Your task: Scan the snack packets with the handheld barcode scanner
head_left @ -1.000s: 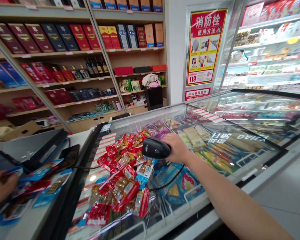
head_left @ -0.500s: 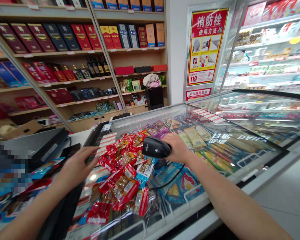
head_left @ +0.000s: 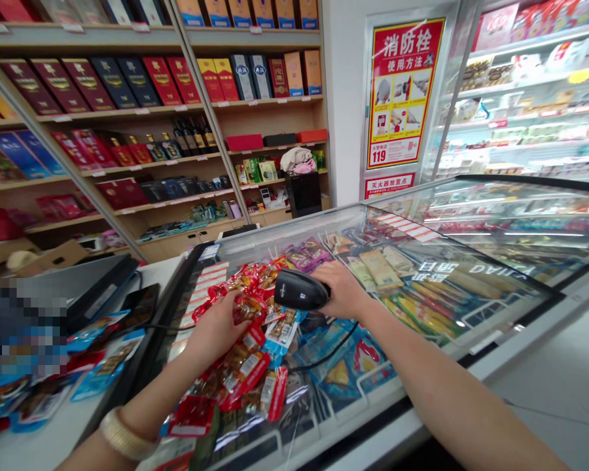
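My right hand (head_left: pixel 341 288) is wrapped round the grip of a black barcode scanner (head_left: pixel 302 290), held over the glass with its head pointing left. My left hand (head_left: pixel 218 330), with a pale bangle (head_left: pixel 125 435) on the wrist, reaches into a pile of red snack packets (head_left: pixel 243 369). Its thumb and fingers are apart at a red packet, and none is lifted. A blue-and-white snack packet (head_left: pixel 282 333) lies in the pile below the scanner. The scanner's black cable (head_left: pixel 328 360) curves over the glass.
The pile rests on a glass-topped freezer (head_left: pixel 500 320) with packaged goods inside. On the counter at left lie blue snack packets (head_left: pixel 110 366), a black phone-like slab (head_left: pixel 142 296) and a dark device (head_left: pixel 95 284). Shelves of boxes (head_left: pixel 255 98) stand behind.
My left hand has moved right, from beside the pile onto the red packets. The scanner in my right hand has shifted slightly left.
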A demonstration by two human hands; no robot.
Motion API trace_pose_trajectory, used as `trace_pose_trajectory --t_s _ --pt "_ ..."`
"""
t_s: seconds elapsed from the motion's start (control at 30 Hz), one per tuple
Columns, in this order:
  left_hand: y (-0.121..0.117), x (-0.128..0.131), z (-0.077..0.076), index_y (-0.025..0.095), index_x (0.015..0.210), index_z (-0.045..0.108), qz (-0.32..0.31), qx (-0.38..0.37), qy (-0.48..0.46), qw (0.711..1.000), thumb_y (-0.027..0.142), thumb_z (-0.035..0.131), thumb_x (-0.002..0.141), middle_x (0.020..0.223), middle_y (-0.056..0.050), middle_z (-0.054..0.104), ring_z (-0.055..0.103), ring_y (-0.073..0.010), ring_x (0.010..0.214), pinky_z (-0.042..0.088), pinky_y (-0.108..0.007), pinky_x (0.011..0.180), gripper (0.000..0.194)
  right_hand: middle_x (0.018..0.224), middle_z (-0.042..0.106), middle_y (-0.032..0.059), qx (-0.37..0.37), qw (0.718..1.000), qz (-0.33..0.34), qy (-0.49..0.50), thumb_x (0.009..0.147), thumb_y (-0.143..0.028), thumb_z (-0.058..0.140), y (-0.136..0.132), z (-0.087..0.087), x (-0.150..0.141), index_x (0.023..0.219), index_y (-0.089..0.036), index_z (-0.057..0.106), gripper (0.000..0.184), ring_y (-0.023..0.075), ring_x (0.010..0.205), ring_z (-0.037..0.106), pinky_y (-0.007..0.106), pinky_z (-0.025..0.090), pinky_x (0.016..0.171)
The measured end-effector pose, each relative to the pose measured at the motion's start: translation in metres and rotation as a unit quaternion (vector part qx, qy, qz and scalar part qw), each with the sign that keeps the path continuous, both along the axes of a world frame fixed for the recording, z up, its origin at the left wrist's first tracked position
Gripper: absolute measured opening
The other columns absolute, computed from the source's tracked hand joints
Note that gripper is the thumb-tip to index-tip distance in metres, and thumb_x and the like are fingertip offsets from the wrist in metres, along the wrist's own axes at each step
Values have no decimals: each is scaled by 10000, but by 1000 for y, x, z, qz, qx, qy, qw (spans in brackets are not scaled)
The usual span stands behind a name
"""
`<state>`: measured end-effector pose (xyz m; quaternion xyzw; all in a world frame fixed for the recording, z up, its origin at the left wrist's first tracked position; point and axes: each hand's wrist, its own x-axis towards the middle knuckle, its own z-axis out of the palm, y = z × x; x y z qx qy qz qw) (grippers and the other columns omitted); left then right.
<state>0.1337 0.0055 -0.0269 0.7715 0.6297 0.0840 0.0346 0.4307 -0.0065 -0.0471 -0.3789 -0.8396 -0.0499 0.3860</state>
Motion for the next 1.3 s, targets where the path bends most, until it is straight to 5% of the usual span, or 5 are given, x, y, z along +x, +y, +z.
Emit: trace_pose_trajectory --t_s 0.3,0.5,0.63,0.77,1.3 --pt "-6 -10 11 209 979 627 12 68 -360 930 356 703 645 805 -21 679 630 -218 728 514 -323 672 372 832 705 82 1 1000 -14 3 710 -484 785 -1 3 2 942 -195 689 382 246 802 600 346 394 717" --pt "-14 -1 27 169 826 552 -4 -177 -766 618 237 551 697 621 32 450 347 -85 454 334 -206 418 146 828 703 81 13 1000 -2 25 715 -449 784 -3 7 2 906 -189 675 341 241 799 610 347 404 726" --pt "-20 7 29 140 922 570 -40 -298 -813 499 205 499 810 639 43 379 297 -72 438 329 -193 405 148 796 693 72 23 999 10 26 712 -444 781 -5 9 0 908 -188 679 338 234 772 595 342 386 704" --pt "-21 16 25 161 896 551 -52 -344 -804 483 226 523 832 647 43 359 293 -74 439 351 -198 412 95 807 699 69 19 1000 19 11 728 -449 757 -6 11 -1 973 -195 691 359 230 771 588 342 381 710" --pt "-15 30 16 156 887 598 -74 -312 -758 568 273 502 832 633 24 386 296 -89 457 347 -211 421 162 860 717 81 -4 1000 25 -11 741 -422 739 -10 18 -2 994 -187 689 349 238 812 596 355 380 733"
